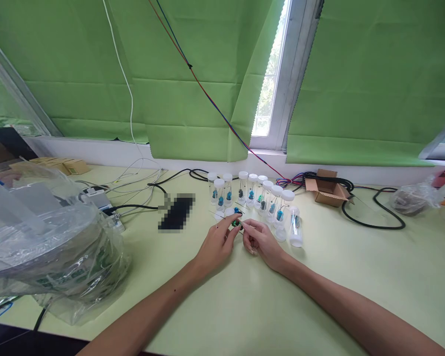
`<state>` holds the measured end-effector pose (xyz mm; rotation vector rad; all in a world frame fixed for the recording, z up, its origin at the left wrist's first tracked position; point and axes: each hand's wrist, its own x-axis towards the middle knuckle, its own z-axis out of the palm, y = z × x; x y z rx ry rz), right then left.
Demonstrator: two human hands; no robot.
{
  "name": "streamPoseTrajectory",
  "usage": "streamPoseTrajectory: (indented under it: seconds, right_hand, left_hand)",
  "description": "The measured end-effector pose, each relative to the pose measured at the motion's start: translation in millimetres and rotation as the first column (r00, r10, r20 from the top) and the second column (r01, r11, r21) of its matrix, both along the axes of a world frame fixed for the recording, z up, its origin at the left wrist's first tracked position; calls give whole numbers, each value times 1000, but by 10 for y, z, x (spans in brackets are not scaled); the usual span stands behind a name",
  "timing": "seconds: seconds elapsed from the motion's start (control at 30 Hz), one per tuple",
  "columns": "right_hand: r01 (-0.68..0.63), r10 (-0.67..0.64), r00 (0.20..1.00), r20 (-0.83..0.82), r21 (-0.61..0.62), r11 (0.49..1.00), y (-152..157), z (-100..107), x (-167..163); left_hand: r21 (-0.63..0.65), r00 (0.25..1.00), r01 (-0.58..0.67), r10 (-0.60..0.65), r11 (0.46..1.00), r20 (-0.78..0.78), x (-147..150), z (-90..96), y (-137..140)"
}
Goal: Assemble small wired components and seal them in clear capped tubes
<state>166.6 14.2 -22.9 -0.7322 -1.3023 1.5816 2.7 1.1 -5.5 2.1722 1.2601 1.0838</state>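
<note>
Small green component (235,223), partly dark; two o'clock from left hand (215,243), pinched by its fingertips; ten o'clock from right hand (262,241), fingers curled, cannot tell if gripping.

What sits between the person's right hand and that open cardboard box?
In the head view, a standing white-capped clear tube with a blue component inside, then a second clear tube lying on its side, nearer the cardboard box.
</note>
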Motion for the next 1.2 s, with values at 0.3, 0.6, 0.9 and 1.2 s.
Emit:
streamPoseTrajectory:
  seconds: [0.3,0.6,0.9,1.2]
  right_hand:
    - [9,-10,1000,29,19,1000,-1,14,-15]
    - [32,-33,997,64,15,999,3,19,-31]
    - [35,-36,998,56,11,999,6,1,-35]
    - [-12,13,1000,-8,14,1000,-2,22,9]
  left_hand:
    - [-5,1000,2,-2,1000,-24,7,-1,-4]
    - [-19,1000,24,-24,1000,-11,11,-23,5]
    - [-13,1000,-2,2,1000,-1,2,0,-1]
    - [-1,1000,-7,7,1000,2,1,2,-4]
